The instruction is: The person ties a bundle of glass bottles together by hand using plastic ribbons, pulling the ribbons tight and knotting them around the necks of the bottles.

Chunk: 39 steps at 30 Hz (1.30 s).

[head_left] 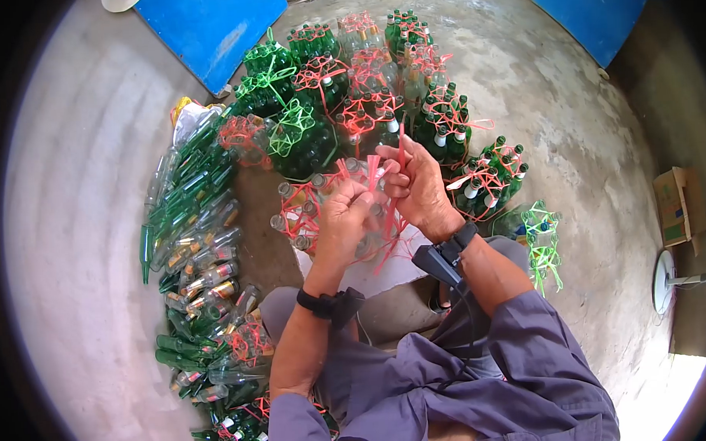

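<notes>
In the middle of the head view, my left hand (343, 214) is closed in a pinch on red plastic strapping (374, 169) over a bundle of clear glass bottles (285, 221). Just to its right, my right hand (425, 188) has its fingers curled around a strip of the same strapping; one end sticks up above the fingers and loose ends hang below. Red strapping weaves around the bottle necks. The bundle stands upright on a pale board (398, 275) in front of my knees. My hands and forearms hide part of it.
Beyond the board stand several strapped bundles of green bottles (308, 148) and clear bottles (372, 68). Loose bottles (200, 175) lie piled along the left wall. To the right are a green-strapped bundle (542, 233), a cardboard box (670, 208) and a fan (664, 281).
</notes>
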Available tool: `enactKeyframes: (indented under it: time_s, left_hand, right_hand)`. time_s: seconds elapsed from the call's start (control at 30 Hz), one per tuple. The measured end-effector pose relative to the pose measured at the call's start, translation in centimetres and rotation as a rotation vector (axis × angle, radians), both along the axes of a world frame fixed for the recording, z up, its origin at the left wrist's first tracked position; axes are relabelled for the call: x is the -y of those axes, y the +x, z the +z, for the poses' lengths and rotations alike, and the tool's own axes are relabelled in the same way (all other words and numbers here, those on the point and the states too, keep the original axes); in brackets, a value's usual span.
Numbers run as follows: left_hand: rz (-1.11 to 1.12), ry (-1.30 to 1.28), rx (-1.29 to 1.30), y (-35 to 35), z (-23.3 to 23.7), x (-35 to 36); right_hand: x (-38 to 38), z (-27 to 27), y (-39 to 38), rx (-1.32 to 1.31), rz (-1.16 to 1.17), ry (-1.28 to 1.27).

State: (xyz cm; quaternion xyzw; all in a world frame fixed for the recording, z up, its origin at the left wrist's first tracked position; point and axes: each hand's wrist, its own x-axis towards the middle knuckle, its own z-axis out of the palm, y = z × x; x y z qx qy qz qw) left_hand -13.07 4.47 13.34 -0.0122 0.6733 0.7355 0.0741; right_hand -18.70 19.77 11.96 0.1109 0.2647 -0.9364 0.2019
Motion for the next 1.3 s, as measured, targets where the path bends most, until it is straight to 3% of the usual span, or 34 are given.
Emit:
enactKeyframes:
  time_s: [0.33, 0.53, 0.63, 0.9, 1.07, 1.3]
  left_hand:
    - [-0.096, -0.095, -0.024, -0.2, -1.7, 0.5]
    - [-0.085, 0.047, 0.035, 0.1, -1.1, -0.1]
    - [-0.132, 0.027, 0.066, 0.0, -1.5, 0.2]
    - [-0.240, -0.066, 0.025, 0.2, -0.9, 1.1]
    - [-0.200, -0.112, -0.041, 0.3, -1.9, 1.3]
    - [-0.156, -0.138, -0.009, 0.6, -1.4, 1.1]
  right_hand:
    - [1.3, 1.7, -0.6, 0.083, -0.129, -0.106]
    - [1.4, 0.9, -1.3, 0.115, -0.137, -0.195]
    - [1.0, 1.3, -1.6, 0.114, -0.236, -0.116]
    - [-3.9, -0.3, -3.6, -0.026, -0.298, -0.123]
    - [-8.8, -1.1, -4.5, -0.012, -0.470, -0.090]
    - [-12.0, -1.7, -3.9, -0.030, -0.536, -0.039]
